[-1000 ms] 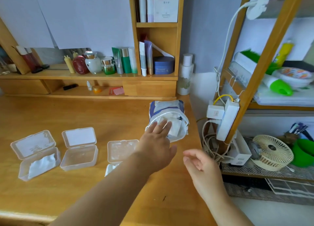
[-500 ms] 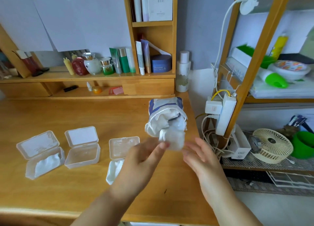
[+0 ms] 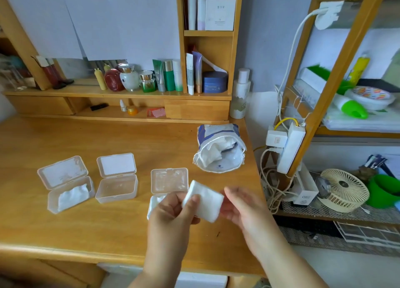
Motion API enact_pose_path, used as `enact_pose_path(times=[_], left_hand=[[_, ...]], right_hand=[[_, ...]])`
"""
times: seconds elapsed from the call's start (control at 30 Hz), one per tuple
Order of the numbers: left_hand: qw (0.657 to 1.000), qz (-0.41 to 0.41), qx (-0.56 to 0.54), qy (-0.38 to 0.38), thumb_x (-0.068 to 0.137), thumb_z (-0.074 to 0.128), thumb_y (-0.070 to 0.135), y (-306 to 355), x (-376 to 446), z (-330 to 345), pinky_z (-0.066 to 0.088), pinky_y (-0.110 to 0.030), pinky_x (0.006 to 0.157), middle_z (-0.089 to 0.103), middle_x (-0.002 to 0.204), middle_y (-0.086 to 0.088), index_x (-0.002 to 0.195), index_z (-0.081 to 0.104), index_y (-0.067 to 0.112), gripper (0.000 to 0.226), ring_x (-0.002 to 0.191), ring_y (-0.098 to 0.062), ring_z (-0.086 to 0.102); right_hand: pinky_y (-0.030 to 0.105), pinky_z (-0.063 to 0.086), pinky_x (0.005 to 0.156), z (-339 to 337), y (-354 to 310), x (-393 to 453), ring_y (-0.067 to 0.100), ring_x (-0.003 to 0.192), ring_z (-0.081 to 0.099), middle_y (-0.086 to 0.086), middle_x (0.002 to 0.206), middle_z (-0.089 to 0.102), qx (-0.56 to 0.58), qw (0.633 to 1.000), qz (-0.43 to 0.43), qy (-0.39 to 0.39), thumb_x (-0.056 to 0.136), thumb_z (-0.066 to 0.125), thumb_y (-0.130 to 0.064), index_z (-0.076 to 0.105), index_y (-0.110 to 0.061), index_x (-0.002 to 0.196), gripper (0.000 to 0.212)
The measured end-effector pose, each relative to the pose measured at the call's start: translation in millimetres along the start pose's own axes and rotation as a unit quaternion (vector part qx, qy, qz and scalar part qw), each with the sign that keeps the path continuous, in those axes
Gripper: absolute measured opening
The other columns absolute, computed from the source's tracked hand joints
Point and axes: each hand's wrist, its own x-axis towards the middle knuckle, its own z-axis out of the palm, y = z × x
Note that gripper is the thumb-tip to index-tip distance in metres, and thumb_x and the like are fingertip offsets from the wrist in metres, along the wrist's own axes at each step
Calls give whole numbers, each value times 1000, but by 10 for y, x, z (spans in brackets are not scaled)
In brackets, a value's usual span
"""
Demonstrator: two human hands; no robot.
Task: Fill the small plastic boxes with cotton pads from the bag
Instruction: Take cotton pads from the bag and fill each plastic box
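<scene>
My left hand (image 3: 171, 212) pinches a small stack of white cotton pads (image 3: 205, 204) above the desk's front right. My right hand (image 3: 244, 207) is beside it, its relaxed fingers at the stack's right edge. The open bag of pads (image 3: 218, 153) lies on its side behind them, mouth toward me. Three clear plastic boxes stand with lids open: the left box (image 3: 52, 203) holds pads, the middle box (image 3: 116, 192) looks empty, and the right box (image 3: 168, 180) is partly hidden by my left hand, with some white pads showing.
The wooden desk (image 3: 86, 229) has a low shelf of cosmetic bottles and jars (image 3: 138, 80) at the back. A white bottle (image 3: 240, 97) stands behind the bag. To the right, a rack holds a power strip (image 3: 290, 149), cables and a small fan (image 3: 344, 190).
My left hand drew a stack of pads out of the bag and brought it toward me. My right hand rose to meet the stack.
</scene>
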Motion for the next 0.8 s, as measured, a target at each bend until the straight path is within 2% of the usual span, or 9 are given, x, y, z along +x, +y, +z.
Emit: enact_pose_path(times=[0.03,0.1,0.2,0.27,0.37,0.47,0.53,0.63,0.8], left_hand=[[1000,10,12,9,87,64,16,-4,33,-69,56,-23,58,73,69,-5,80,72,12,12,62,-18,68],[999,15,29,23,89,63,13,-34,91,-204,55,-21,56,73,69,-5,81,72,15,12,61,-18,69],[997,25,46,50,90,61,12,-82,145,-371,54,-18,55,73,67,-3,83,71,19,14,60,-19,70],[996,27,48,66,89,61,12,-131,172,-456,55,-23,57,73,66,-3,81,71,20,15,61,-20,71],[996,28,43,74,88,62,13,-182,194,-551,55,-36,65,73,67,-4,79,71,22,16,62,-19,71],[996,31,32,77,87,63,13,-200,207,-610,56,-40,68,73,67,-6,79,72,21,15,63,-20,71],[996,29,22,77,87,63,12,-209,216,-631,56,-40,68,73,67,-7,80,72,19,14,62,-19,70],[997,27,6,73,87,62,10,-213,230,-645,59,-33,62,73,66,-7,80,72,18,14,60,-18,69],[998,22,-29,58,89,60,7,-206,233,-616,55,-20,56,73,68,-7,83,71,14,14,62,-18,70]], right_hand=[[25,52,75,-20,-25,110,6,80,67,-9,81,72,-109,992,-44,34,84,68,-31,70,-25,78,9],[10,44,71,-22,-110,370,-4,84,62,-17,85,69,-324,929,-154,89,87,64,-25,67,-30,86,6],[19,39,68,104,-165,795,11,90,60,-7,104,63,-525,799,-269,112,86,64,-20,65,-19,100,14],[25,41,68,210,-130,1037,19,96,59,-1,115,58,-582,753,-282,124,85,64,-23,62,-15,106,23],[28,44,73,337,-42,1280,23,103,57,4,117,54,-593,744,-267,150,79,70,-31,56,-12,113,42],[32,48,76,400,17,1406,25,104,56,6,115,56,-612,740,-222,169,72,73,-46,52,-10,119,63],[31,46,71,418,34,1435,25,99,59,6,113,59,-636,723,-208,173,74,69,-46,56,-10,115,56],[26,35,61,421,2,1387,26,86,62,6,104,65,-622,724,-236,180,83,57,-28,62,-12,106,29],[22,18,49,335,-128,1129,31,62,53,13,75,64,-621,702,-288,196,85,51,-11,64,-5,85,15]])
